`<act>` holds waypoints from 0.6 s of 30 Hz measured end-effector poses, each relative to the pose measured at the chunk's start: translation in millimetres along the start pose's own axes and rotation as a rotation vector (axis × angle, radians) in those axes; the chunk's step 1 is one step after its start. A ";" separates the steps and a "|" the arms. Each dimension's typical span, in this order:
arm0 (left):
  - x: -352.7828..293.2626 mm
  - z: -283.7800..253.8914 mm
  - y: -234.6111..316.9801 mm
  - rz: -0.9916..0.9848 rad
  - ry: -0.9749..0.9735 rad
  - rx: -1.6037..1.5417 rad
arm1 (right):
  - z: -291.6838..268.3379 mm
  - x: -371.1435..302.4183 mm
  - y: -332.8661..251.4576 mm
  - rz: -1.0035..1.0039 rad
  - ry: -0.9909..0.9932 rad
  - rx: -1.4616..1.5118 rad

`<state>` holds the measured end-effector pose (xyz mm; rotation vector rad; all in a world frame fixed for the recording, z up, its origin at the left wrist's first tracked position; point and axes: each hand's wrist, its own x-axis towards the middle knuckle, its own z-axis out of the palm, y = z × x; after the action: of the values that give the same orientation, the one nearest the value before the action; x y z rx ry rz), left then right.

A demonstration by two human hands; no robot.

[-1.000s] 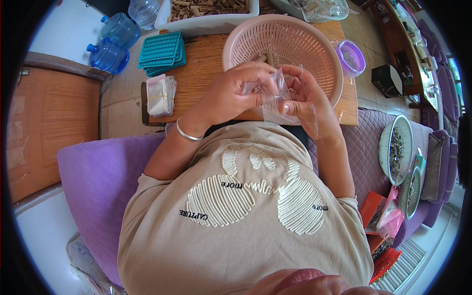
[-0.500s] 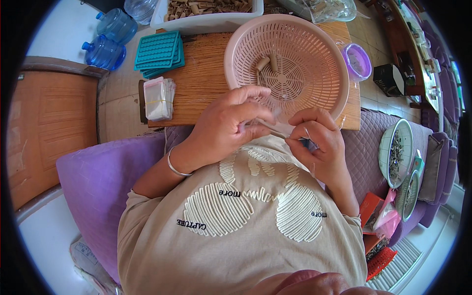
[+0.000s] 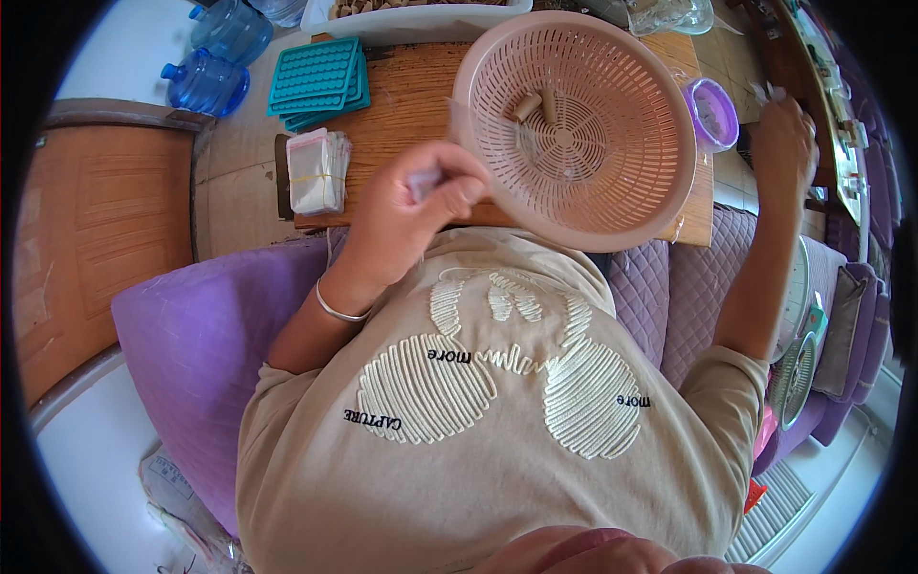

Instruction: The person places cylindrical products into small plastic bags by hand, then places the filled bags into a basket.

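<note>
My left hand (image 3: pixel 421 196) is closed at the near left of a pink plastic colander (image 3: pixel 622 212). A clear plastic bag (image 3: pixel 464 122), barely visible, rises from its fingers against the colander's rim. Far out to the right, my right hand (image 3: pixel 786 143) pinches a small whitish, see-through scrap (image 3: pixel 765 94), possibly plastic film. Two short brown tubes (image 3: pixel 549 105) lie in the colander beside some clear film. To the left on the wooden table (image 3: pixel 411 91) rests a banded stack of clear plastic bags (image 3: pixel 316 172).
Teal moulded trays (image 3: pixel 314 77) are stacked at the table's back left. A white tub (image 3: pixel 421 27) of brown pieces stands behind. Right of the colander is a purple-rimmed round container (image 3: pixel 712 115). Blue water bottles (image 3: pixel 206 84) stand far left, and a purple sofa (image 3: pixel 201 306) surrounds me.
My right hand has swung from the middle far out to the right, over the black bin. My left hand has shifted slightly left, apart from it. The view has turned a little.
</note>
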<state>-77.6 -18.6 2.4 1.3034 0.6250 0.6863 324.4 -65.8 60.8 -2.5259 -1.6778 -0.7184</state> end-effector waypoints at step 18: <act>28.5 10.6 -11.2 0.176 0.353 -0.322 | -6.7 -5.5 -146.6 -0.604 -0.267 0.944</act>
<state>-49.9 -5.3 -7.8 0.9504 0.6541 1.1290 191.6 -10.8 31.2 -1.5039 -2.1568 0.3989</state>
